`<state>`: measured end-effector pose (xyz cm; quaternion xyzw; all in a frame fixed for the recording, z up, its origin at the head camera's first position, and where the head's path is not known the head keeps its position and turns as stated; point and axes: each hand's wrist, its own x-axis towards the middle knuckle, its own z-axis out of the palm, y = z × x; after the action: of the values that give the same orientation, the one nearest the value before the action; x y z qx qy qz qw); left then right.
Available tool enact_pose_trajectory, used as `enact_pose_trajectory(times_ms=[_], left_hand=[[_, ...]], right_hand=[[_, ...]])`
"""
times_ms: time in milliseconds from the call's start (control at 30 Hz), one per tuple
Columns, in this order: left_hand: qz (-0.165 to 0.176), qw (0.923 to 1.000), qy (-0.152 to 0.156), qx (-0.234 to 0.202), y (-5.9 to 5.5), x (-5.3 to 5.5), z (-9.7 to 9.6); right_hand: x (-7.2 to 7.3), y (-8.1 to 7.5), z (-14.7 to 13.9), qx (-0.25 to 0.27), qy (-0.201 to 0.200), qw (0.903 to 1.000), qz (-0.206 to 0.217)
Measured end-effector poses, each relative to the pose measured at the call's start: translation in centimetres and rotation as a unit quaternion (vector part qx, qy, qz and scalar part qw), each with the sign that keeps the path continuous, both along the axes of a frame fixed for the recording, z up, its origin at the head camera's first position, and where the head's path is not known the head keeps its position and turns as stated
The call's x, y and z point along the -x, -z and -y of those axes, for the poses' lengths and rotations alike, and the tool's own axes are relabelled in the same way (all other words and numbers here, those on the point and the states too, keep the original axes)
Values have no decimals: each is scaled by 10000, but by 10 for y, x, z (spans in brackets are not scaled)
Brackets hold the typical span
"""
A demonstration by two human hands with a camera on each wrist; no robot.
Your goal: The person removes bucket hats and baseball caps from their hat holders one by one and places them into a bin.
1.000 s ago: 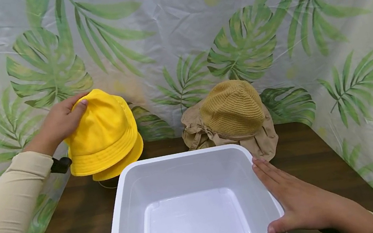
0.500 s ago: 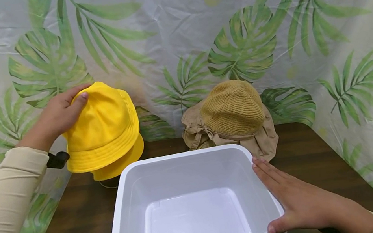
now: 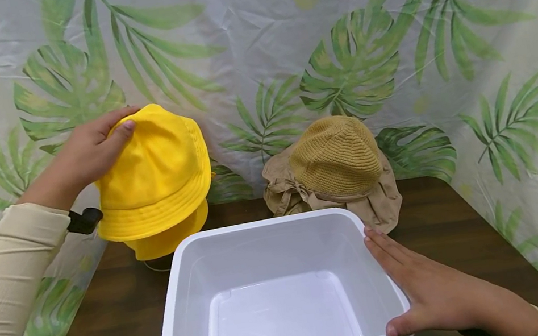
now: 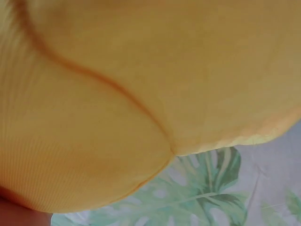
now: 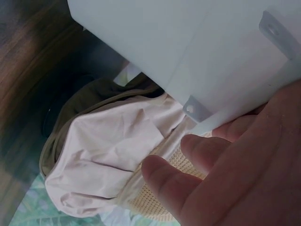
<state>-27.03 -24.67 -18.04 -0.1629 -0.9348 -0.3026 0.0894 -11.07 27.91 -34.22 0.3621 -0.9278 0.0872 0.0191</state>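
In the head view my left hand [image 3: 93, 149] grips a yellow bucket hat [image 3: 156, 172] by the top of its crown, thumb on the near side. Below it a second yellow hat [image 3: 175, 237] sits at the back left, mostly covered by the first. Yellow cloth [image 4: 202, 80] fills most of the left wrist view. My right hand [image 3: 435, 285] rests against the right side of a white plastic tub [image 3: 256, 224], with its fingers straight along the rim and its thumb at the near corner. Nothing lies inside the tub.
Behind the tub, to the right, sits a tan knitted hat [image 3: 337, 158] with a beige cloth brim, close to my right fingertips in the right wrist view. All stand on a dark wooden table [image 3: 440, 213]. A leaf-patterned curtain [image 3: 252, 50] hangs behind.
My left hand has raised the upper yellow hat and shifted it slightly right, showing more of the hat beneath. The right hand and the tub have stayed nearly still.
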Motion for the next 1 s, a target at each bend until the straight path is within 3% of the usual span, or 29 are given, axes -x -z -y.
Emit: enact_pose_trajectory(times_ms=[300,533,833,1000], left_hand=[[-181,9993,310,116,-11,-8,-21],[-355,9971,663,93,-19,-15,-39],[-810,9912,1045,102,-23,-22,-59],[-831,9881,1291,143,-21,-23,-70]], right_hand=[[0,2,-1,235,-55,9997,101],[0,1,-1,75,-6,10000,-2],[1,3,-2,72,-16,9999,-70],[-1,1,-1,151,-9,9999,29]])
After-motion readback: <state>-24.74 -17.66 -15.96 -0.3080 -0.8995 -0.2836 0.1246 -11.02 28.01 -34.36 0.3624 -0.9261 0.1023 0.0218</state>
